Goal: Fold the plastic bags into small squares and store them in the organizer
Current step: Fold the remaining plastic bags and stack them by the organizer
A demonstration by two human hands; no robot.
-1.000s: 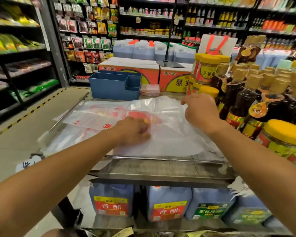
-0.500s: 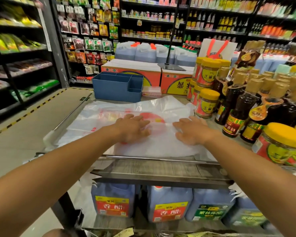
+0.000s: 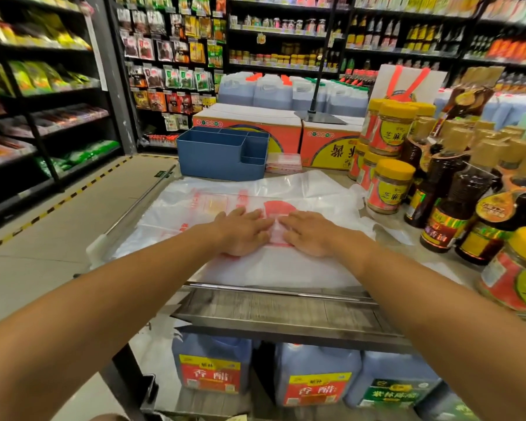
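The plastic bag [image 3: 255, 205] (white, red print) lies spread on the table [image 3: 286, 311], just in front of the blue organizer [image 3: 222, 153]. Left hand [image 3: 240, 233] and right hand [image 3: 308, 233] press flat on the bag, side by side, each grip released, fingers straight. Sesame-paste jars [image 3: 387, 186] stand right of the organizer.

Bright even light, edges warped, perhaps blurred

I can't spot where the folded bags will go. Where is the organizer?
In the head view, the blue organizer stands at the table's far left, beyond the plastic bag, with orange cartons behind it.
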